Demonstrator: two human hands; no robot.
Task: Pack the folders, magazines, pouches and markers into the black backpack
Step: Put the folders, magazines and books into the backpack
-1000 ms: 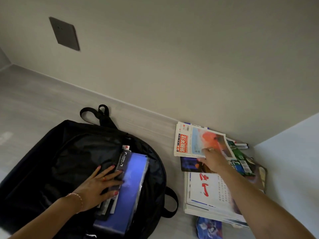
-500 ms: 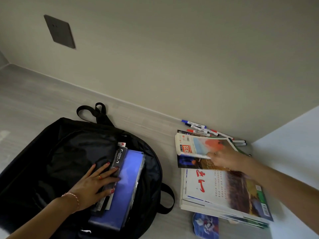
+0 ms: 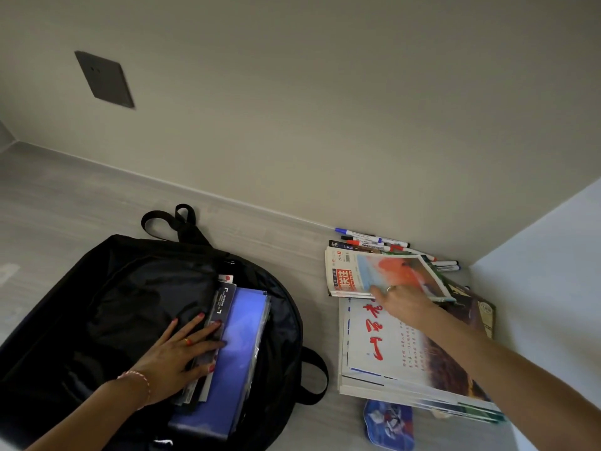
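Backpack, black fabric point(image 3: 130, 304), lies unzipped on the floor; our left hand point(image 3: 175, 356) presses flat on blue folders point(image 3: 234, 353) inside. Right hand point(image 3: 403, 302) pinches a red-and-white magazine point(image 3: 377, 275); a one-edge grip risks scattering markers point(image 3: 383, 244).

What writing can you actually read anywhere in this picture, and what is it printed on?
"关注": white characters in a red block on the top magazine under the right hand; characters before them are cut off.
Big red brush characters on the white magazine: too cursive to read.
Fine print on the dark booklet in the backpack and on the markers: too small.
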